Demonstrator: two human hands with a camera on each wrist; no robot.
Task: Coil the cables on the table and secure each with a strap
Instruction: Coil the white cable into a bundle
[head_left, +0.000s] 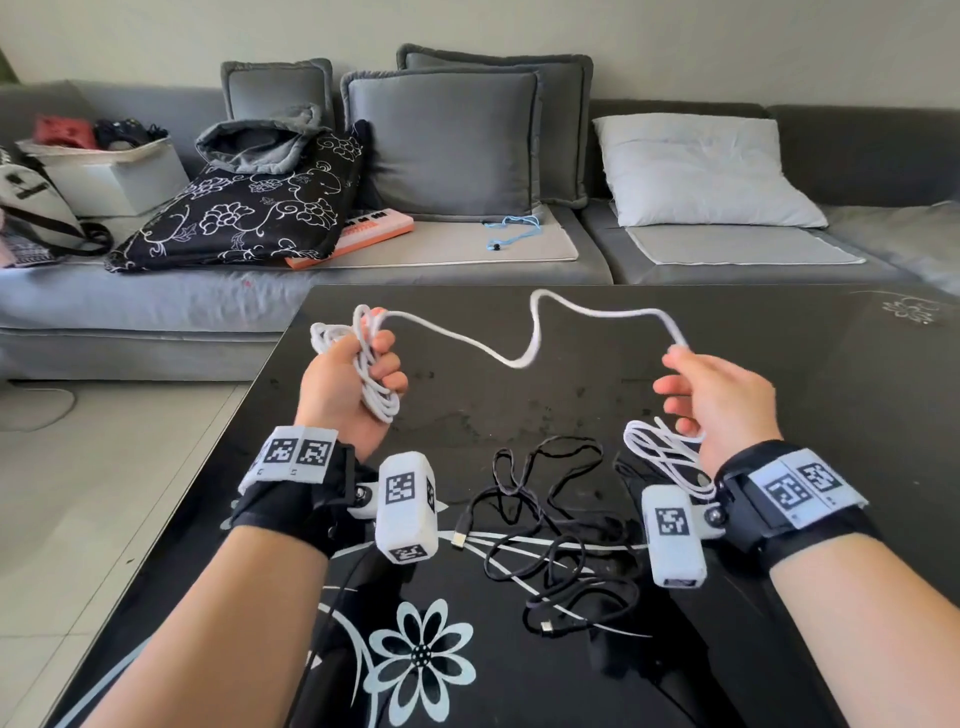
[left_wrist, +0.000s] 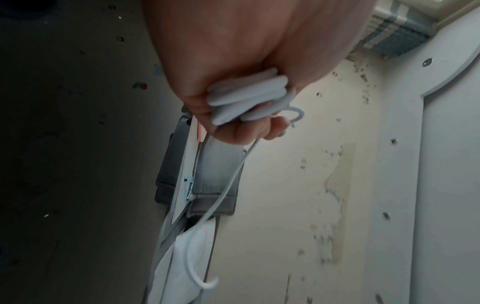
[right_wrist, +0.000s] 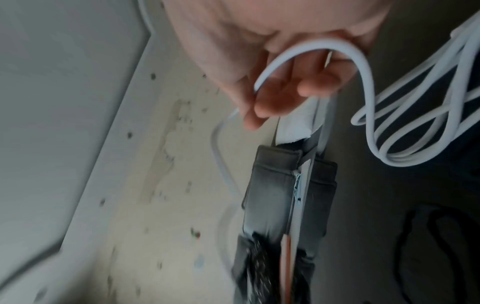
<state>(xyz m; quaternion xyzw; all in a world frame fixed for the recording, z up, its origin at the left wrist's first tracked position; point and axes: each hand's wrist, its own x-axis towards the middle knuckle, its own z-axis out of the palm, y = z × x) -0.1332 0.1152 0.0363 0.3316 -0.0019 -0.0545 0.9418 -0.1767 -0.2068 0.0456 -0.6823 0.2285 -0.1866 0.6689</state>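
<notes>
My left hand (head_left: 371, 371) is raised above the black glass table (head_left: 519, 405) and grips a bundle of white cable loops (head_left: 376, 384); in the left wrist view the hand (left_wrist: 233, 123) is closed round the coil (left_wrist: 246, 98). From there the white cable (head_left: 540, 332) swings slack through the air to my right hand (head_left: 691, 382), which holds it between thumb and fingers (right_wrist: 285, 88). More loose white loops (head_left: 670, 457) hang below that hand. A tangled black cable (head_left: 550, 525) lies on the table between my wrists. I see no strap.
A grey sofa (head_left: 467, 249) stands just beyond the table's far edge, with cushions, a white pillow (head_left: 696, 171), black patterned fabric (head_left: 249, 213) and a light blue cord (head_left: 511, 231). The table's left edge drops to a tiled floor (head_left: 104, 493).
</notes>
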